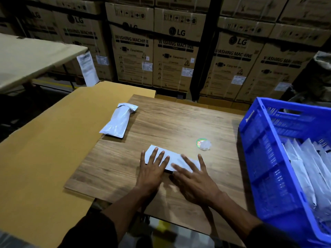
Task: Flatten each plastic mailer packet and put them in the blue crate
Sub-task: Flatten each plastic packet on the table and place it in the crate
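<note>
A single wide-angle head view looks forward and steeply down onto the table point(179, 122) from close above, facing stacked cartons point(175, 56) just behind it

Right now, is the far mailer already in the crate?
No, the far mailer lies on the table, left of the crate.

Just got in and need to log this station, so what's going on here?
A person is flattening a white mailer packet on the wooden table, pressing it down with the left hand and right hand, fingers spread flat. A second, still puffy packet lies farther back to the left, untouched. The blue crate on the right already holds several packets. A small round sticker with crumpled plastic sits near the middle of the table.
</note>
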Motion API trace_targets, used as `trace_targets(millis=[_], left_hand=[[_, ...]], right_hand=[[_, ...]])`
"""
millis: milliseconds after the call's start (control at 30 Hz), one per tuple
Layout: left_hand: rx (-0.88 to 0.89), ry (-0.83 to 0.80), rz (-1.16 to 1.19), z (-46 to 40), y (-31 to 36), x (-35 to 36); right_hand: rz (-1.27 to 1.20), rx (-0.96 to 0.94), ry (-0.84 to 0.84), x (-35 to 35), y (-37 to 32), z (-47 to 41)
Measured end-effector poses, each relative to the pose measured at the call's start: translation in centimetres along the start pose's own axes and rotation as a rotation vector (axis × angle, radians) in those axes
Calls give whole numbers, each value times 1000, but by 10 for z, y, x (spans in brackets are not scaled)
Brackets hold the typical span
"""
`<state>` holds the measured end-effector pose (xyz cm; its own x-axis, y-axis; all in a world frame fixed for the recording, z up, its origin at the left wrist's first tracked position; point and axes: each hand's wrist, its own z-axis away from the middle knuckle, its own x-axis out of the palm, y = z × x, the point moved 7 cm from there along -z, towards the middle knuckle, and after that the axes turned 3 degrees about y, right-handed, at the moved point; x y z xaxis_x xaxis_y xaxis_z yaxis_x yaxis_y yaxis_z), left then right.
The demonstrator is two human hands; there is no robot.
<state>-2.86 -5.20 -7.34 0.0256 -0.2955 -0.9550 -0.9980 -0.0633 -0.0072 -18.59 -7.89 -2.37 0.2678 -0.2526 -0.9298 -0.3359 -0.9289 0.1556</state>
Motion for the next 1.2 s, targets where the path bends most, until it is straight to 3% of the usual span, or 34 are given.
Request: trace_targets(millis=[100,200,400,500,633,733,800,833,967,1100,1200], left_hand=[[2,-7,-9,-3,-7,0],[-9,45,-10,-7,-9,-7],[-208,294,91,-15,-15,-54],[-124,348,173,-19,-12,-56],[58,167,159,-19,-1,-14],[77,60,126,-11,2,13],[68,113,91,-6,7,14],[56,155,70,-5,10,11],[-7,273,49,-7,26,-10],[155,427,192,-17,49,-12],[173,378,378,-30,61,9]], right_hand=[[4,-193,18,5,-12,6],[11,-199,48,12,-4,4],[-339,231,127,-21,46,-30],[-694,500,192,-24,72,-27],[-951,655,-84,-8,79,-18],[-804,672,-281,8,88,-4],[-376,595,-311,10,91,-1],[-240,587,-238,8,89,1],[-255,550,-77,26,51,10],[-246,482,-87,37,42,12],[-283,494,-15,36,41,3]])
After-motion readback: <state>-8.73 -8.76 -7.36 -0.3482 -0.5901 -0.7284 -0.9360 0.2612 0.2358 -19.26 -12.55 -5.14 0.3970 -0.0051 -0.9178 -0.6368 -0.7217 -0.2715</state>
